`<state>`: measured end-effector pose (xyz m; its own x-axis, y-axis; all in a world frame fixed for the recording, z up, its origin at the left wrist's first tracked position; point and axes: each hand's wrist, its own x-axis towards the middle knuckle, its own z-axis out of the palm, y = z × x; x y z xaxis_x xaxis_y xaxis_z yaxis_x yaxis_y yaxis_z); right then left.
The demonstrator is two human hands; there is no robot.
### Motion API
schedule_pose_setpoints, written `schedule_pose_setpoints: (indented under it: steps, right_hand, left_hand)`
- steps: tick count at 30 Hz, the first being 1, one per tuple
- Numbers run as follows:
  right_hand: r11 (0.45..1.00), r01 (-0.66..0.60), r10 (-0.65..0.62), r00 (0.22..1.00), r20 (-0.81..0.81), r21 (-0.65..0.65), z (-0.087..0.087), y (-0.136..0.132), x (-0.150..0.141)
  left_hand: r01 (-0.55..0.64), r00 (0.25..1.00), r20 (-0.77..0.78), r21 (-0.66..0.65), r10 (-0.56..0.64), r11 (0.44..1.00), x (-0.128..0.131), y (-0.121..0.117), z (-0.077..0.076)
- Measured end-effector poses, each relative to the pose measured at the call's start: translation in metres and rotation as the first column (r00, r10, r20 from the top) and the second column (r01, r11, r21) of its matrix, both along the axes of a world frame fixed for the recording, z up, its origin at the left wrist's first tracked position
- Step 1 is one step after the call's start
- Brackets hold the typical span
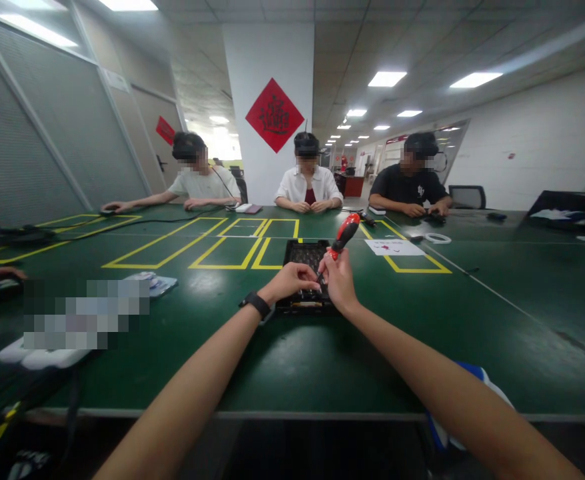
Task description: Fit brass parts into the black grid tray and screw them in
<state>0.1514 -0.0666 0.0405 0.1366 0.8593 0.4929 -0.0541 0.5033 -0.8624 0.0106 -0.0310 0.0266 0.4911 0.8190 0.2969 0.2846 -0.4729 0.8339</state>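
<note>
Over black case [292, 308], right fingers [328, 265] curled, gripping screwdriver [346, 232]

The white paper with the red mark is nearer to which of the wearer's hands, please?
Right. The right hand, holding the screwdriver, is left of the paper; the left hand is farther left, at the black case.

Black case [292, 309]: middle covered by hands; small contents too blurred to identify. Screwdriver [346, 235] above case: tip lost among fingers of left hand [292, 280] and right hand [340, 275]; whether left fingers pinch anything, cannot tell. White object [55, 359] left of case: mostly masked by pixel blocks. Far left of case: another person's hand [13, 274], arm cut off by picture edge. Blue-and-white thing [474, 371], right of case and nearer: partly behind right forearm [422, 373]. Paper [394, 249] beyond case, to right: marks too small to read.
</note>
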Motion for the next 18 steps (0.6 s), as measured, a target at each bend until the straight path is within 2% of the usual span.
schedule_pose_setpoints:
  steps: [4, 8, 12, 15, 18]
  right_hand:
    - [0.997, 0.025, -0.026, 0.999, 0.019, 0.077, -0.007, 0.004, 0.001]
    - [0.994, 0.034, -0.039, 0.998, 0.043, 0.104, -0.013, 0.006, 0.000]
    - [0.994, 0.053, -0.053, 0.999, 0.002, 0.099, -0.014, 0.006, -0.001]
    - [0.994, 0.060, -0.058, 0.998, -0.020, 0.092, -0.014, 0.006, -0.001]
    - [0.994, 0.058, -0.057, 0.998, -0.018, 0.096, -0.013, 0.006, -0.001]
  left_hand:
    - [-0.062, 0.997, -0.044, 0.070, 0.065, 0.996, 0.000, -0.002, -0.001]
    - [-0.024, 0.993, -0.113, 0.157, 0.042, 0.987, 0.002, -0.006, -0.004]
    - [-0.029, 0.992, -0.114, 0.238, 0.058, 0.971, 0.001, -0.009, -0.006]
    - [-0.026, 0.994, -0.097, 0.239, 0.051, 0.971, 0.001, -0.010, -0.006]
    - [-0.025, 0.995, -0.091, 0.187, 0.043, 0.982, 0.002, -0.009, -0.007]
